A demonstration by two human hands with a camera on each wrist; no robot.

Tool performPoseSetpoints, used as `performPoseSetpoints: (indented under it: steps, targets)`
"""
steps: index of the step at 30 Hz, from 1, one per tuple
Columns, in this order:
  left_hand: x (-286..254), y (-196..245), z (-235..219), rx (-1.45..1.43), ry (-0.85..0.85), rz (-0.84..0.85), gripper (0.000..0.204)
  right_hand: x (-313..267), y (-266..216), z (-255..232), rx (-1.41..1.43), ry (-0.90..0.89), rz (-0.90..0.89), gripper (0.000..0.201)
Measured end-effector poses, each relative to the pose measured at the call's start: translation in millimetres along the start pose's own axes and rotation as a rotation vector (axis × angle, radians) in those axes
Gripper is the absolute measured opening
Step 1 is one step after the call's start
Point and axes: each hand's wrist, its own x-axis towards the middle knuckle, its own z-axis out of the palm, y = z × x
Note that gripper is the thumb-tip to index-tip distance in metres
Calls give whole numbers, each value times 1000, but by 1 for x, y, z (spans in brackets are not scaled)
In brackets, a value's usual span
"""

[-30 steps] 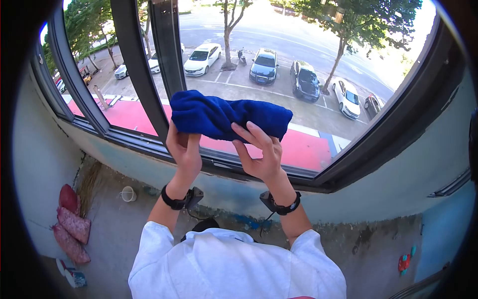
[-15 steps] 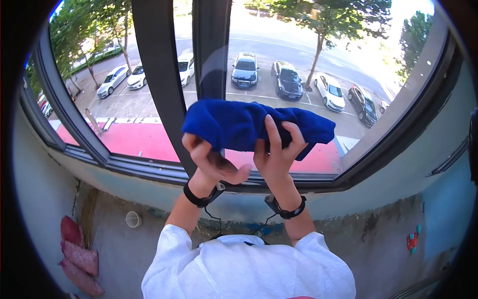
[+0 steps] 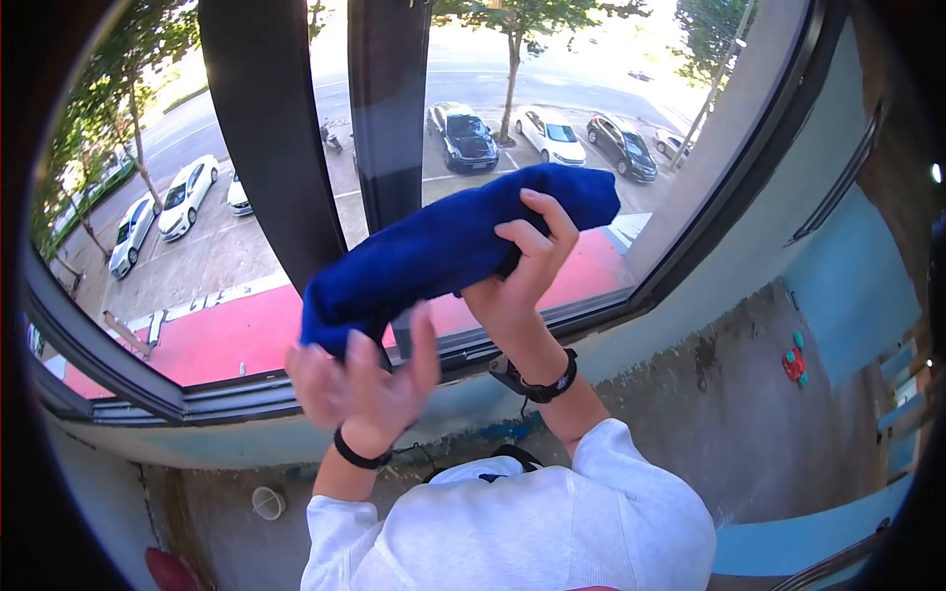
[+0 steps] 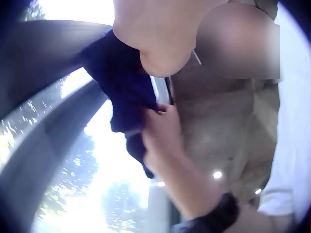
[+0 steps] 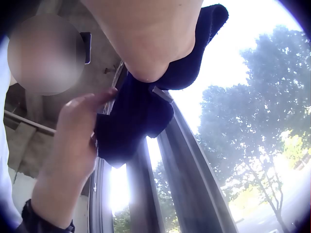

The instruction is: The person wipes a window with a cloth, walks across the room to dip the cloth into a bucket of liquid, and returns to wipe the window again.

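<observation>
A folded blue cloth (image 3: 434, 246) is held up in front of the window, slanting from low left to high right. The right hand (image 3: 527, 261) grips it from below toward its right end, with bent fingers over the near face. Below the cloth's left end is the left hand (image 3: 367, 382), blurred, its fingers spread; whether they touch the cloth is unclear. In the left wrist view the right hand (image 4: 165, 136) is at the dark cloth (image 4: 124, 77). The right wrist view shows the left hand (image 5: 77, 131) beside the cloth (image 5: 131, 119); its fingertips are partly hidden.
Dark window frames (image 3: 261, 118) stand behind the cloth, with a sill track (image 3: 236, 396) below. Parked cars and trees are outside. On the floor below are a white bucket (image 3: 268, 502), a red sack (image 3: 172, 569) and a red and green object (image 3: 794, 364).
The cloth has tilted, its left end down and its right end up. The left hand has moved down and left, fingers spreading from their bent hold. The right hand still grips. The head view has turned right.
</observation>
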Motion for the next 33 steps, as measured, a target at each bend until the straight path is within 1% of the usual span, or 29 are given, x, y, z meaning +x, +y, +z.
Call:
performPoseSetpoints:
  steps: [2,3,4,6,7,9,11,13,14,15,16,17,19,20,21,22,23,25,26,27,29,30,31,32,33]
  targets:
    - [-12,-1,-4,-264,160,245,59,9,-8,8,10,25,0,39]
    - [-12,9,-1,-281,324,305,48,14,-12,11,0,32,-6,39]
    - [-8,18,0,-367,447,320,39,18,-14,15,-8,37,-30,38]
    - [-6,28,-13,-627,352,375,33,27,-17,22,-23,55,-73,34]
    - [0,38,-13,-713,389,406,33,31,-18,25,-24,59,-76,34]
    - [19,46,-24,-986,19,503,37,35,-20,33,-12,90,-128,34]
    - [38,59,-26,-767,-319,197,41,39,-22,38,20,108,-131,32]
    - [44,51,-12,-546,-376,102,39,40,-24,39,65,173,-68,22]
    - [43,43,-3,-519,-272,69,37,40,-26,35,44,145,-26,21]
    - [43,36,7,-493,-165,40,35,40,-25,35,51,152,-30,21]
    - [44,33,14,-478,-149,16,32,39,-22,37,59,157,-34,21]
    - [47,34,21,-460,-195,-29,32,38,-20,36,65,159,-36,20]
    - [32,25,36,-353,-184,31,32,39,-18,31,73,131,-45,20]
    - [22,19,45,-351,-182,27,32,38,-17,31,72,129,-55,22]
    - [12,10,53,-271,-114,66,30,38,-16,31,70,131,-65,25]
    - [9,4,59,-194,-43,107,29,38,-13,26,91,97,-87,31]
    - [9,0,61,-198,-39,108,29,35,-9,23,88,100,-91,31]
    - [7,-2,61,-101,-107,159,28,31,0,15,65,11,-148,34]
    - [4,-2,59,-75,-162,124,28,28,-1,3,56,-101,-109,40]
    - [2,-2,59,-81,-152,127,28,26,-8,-9,27,-183,-72,42]
    - [-1,-5,63,-13,-173,205,29,28,-29,-36,-51,-349,7,48]
    - [-2,-5,64,-27,-189,212,29,29,-39,-50,-38,-401,66,46]
    - [-3,-4,65,-22,-185,211,29,29,-49,-61,11,-360,108,42]
    - [-3,-2,66,-37,-197,216,29,19,-53,-71,84,-346,63,42]
    - [-4,1,67,-54,-214,221,29,14,-55,-81,86,-346,65,42]
